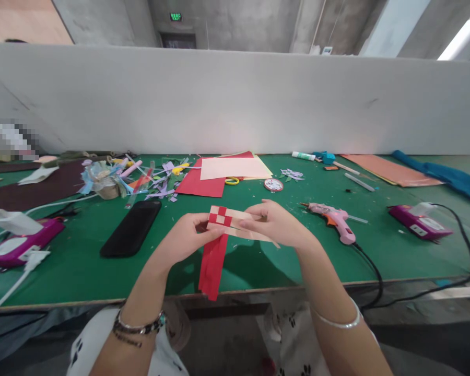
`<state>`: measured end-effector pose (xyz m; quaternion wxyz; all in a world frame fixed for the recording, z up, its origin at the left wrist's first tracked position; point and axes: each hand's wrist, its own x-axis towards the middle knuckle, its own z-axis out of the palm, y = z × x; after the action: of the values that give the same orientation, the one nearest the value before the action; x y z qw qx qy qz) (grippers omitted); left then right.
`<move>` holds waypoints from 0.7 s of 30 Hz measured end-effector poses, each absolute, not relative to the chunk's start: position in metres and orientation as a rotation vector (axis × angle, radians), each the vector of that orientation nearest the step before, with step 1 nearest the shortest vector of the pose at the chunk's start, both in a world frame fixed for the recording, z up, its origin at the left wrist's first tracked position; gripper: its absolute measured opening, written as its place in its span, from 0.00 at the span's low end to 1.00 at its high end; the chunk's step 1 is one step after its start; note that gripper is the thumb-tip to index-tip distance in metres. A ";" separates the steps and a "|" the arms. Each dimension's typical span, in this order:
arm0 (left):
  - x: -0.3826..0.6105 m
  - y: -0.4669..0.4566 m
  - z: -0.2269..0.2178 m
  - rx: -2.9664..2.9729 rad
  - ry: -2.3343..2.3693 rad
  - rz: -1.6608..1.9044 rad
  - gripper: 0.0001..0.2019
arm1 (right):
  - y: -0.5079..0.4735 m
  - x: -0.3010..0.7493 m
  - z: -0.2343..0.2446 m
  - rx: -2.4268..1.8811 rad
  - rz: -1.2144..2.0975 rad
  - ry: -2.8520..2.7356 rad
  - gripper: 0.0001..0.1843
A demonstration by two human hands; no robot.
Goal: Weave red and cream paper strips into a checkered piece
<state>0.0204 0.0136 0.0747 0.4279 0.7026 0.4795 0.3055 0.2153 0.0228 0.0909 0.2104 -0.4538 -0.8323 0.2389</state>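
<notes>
A weave of red and cream paper strips (221, 218) hangs above the front of the green table (282, 261), its woven checkered part at the top. My left hand (188, 237) pinches the weave's left edge. Long red strips (212, 263) dangle below it toward the table edge. My right hand (276, 223) is closed on the cream strips (254, 232) that stick out to the right. Both hands are raised a little above the tabletop.
A black phone (131, 235) lies left of my hands, a pink glue gun (335, 219) with a black cord to the right. Red and cream paper sheets (219, 175), a tape roll (273, 184), paper scraps (141, 180), purple devices (419, 222) and a grey partition wall (235, 99) stand behind.
</notes>
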 end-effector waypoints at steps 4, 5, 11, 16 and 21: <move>0.021 0.012 0.074 1.765 1.171 0.766 0.15 | 0.023 0.215 0.089 -1.267 0.675 -2.363 0.20; 0.021 0.012 0.074 1.786 1.179 0.798 0.14 | 0.023 0.215 0.089 -1.265 0.686 -2.377 0.18; 0.021 0.014 0.075 1.891 1.210 0.904 0.18 | 0.020 0.214 0.093 -1.261 0.682 -2.320 0.10; 0.017 0.014 0.076 1.886 1.187 0.844 0.12 | 0.018 0.218 0.095 -1.237 0.690 -2.223 0.07; 0.013 0.013 0.077 1.866 1.184 0.723 0.12 | 0.020 0.221 0.093 -1.201 0.708 -2.171 0.07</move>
<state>0.0129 0.0128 0.0768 0.3970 0.7364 0.4676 0.2854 0.2214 0.0203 0.0935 0.2773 -0.4472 -0.8085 0.2635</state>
